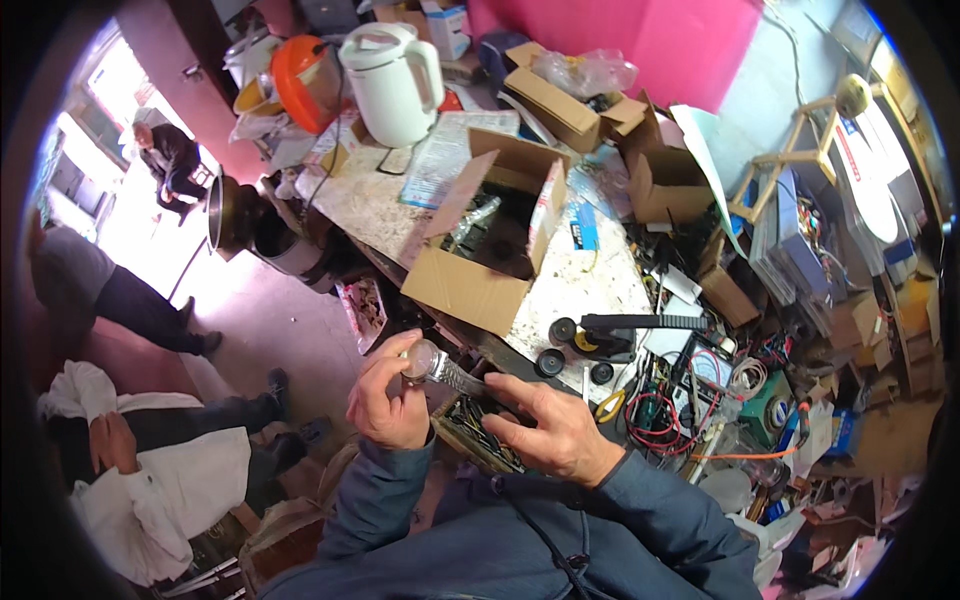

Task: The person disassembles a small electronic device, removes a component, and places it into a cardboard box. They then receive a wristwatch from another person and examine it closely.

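Observation:
A wristwatch with a round face and a silver metal band point(455, 376) is held up in front of my body, over the near edge of the workbench. My left hand point(391, 398) is closed on the watch case, thumb and fingers at its rim. The far end of the band lies in the fingers of my right hand point(556, 426). Below the watch, partly hidden by my hands, is an open drawer point(471, 456) with small tools. Just past it stands an open cardboard box point(462, 290) with dark contents and clear plastic.
A black device with a long handle point(640, 322) and round black knobs sits right of the box. Tangled red wires point(655, 415) and tools crowd the right side. A white kettle point(390, 85) stands at the back. Several people are at the left, one seated close by point(150, 460).

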Demonstrator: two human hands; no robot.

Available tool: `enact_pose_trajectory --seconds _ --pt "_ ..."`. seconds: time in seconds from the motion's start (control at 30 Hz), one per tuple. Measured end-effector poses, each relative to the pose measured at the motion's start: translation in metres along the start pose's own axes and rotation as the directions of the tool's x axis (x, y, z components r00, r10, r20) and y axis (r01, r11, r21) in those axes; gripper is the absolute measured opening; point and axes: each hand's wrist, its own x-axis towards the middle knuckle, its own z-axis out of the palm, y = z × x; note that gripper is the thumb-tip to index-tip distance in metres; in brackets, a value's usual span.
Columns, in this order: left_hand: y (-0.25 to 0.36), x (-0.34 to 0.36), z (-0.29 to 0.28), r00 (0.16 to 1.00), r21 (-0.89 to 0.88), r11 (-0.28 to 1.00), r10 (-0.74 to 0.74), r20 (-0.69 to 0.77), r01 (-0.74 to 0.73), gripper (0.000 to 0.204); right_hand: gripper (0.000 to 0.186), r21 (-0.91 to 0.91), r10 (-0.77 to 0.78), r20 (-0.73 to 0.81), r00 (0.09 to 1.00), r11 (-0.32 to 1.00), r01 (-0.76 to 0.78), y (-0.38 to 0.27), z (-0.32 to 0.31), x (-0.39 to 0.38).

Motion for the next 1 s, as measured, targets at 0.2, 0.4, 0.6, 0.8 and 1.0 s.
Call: enact_pose_trajectory --seconds 0.2,0.4,0.6,0.8,1.0 --pt "-0.019 0.028 -0.023 0.955 0.292 0.924 0.282 -0.088 -0.246 0.033 0.031 0.013 0.101 0.111 0.989 0.995 -0.103 0.002 0.016 -0.014" --pt "-0.041 0.030 -0.031 0.958 0.408 0.889 0.269 -0.096 -0.209 0.032 0.026 0.019 0.114 0.167 0.979 0.993 -0.119 0.005 0.019 -0.017" --pt "-0.168 0.051 -0.088 0.690 -0.502 0.807 -0.555 -0.465 0.310 0.020 0.018 0.050 0.145 0.405 0.903 0.982 -0.180 0.009 0.025 -0.035" --pt "-0.297 0.050 -0.201 0.477 -0.638 0.684 -0.719 -0.505 0.354 0.027 0.014 -0.123 0.332 0.462 0.823 0.942 -0.311 0.015 0.027 -0.063" --pt "-0.261 0.088 -0.221 0.400 -0.599 0.704 -0.710 -0.579 0.383 0.050 0.036 -0.440 0.633 0.287 0.718 0.754 -0.489 0.038 0.021 -0.075"
